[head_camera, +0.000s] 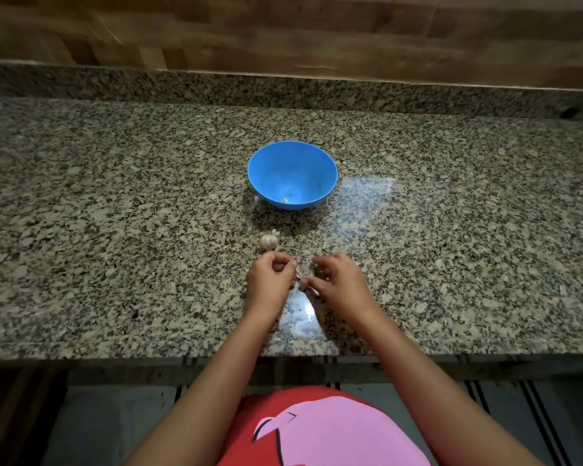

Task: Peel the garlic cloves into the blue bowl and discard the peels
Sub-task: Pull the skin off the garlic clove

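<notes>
A blue bowl stands in the middle of the granite counter, with one small pale clove at its bottom. A garlic bulb lies on the counter just in front of the bowl. Below it, my left hand holds a garlic clove in curled fingers. My right hand pinches the clove's papery skin from the right. Most of the clove is hidden between the fingers.
Bits of peel lie on the counter near my right hand. A raised granite ledge and a wooden wall run along the back. The counter's front edge is close to my body.
</notes>
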